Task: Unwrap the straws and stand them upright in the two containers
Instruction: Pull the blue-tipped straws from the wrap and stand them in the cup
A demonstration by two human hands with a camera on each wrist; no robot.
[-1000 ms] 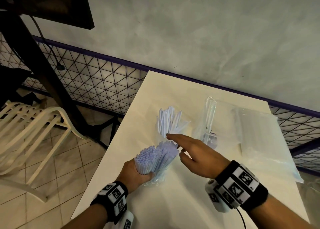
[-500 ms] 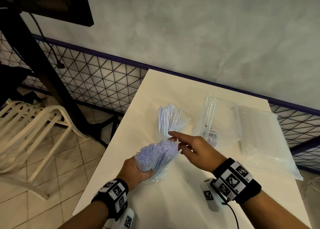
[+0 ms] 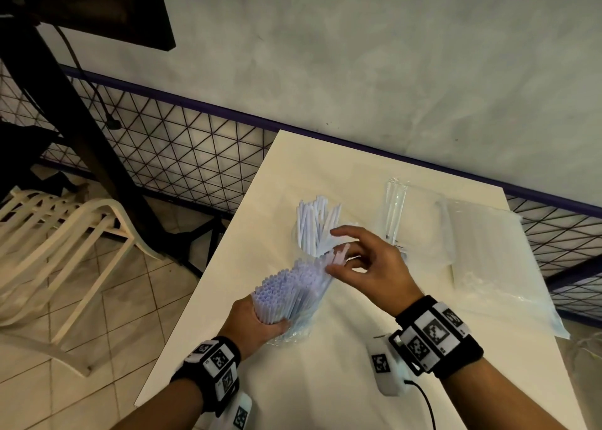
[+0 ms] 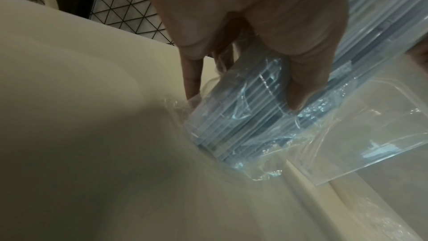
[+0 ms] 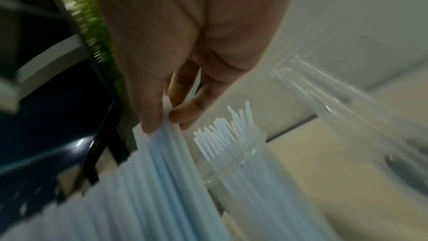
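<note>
Two hands work one bundle of straws at the centre of the head view.

No brand or readable writing shows; only black-and-white square markers on the wristbands. The left hand (image 3: 257, 325) is wrapped round the base of the bundle of pale blue straws (image 3: 293, 289), still in clear wrap, on the counter (image 3: 325, 380). The right hand (image 3: 368, 266) pinches a few straw tips at the bundle's top. Just above, a clear container (image 3: 317, 227) holds upright straws; a second container (image 3: 394, 211) stands to its right.

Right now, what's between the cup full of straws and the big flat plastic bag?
In the head view, a tall clear container with only a few straws stands between the cup and the bag.
</note>
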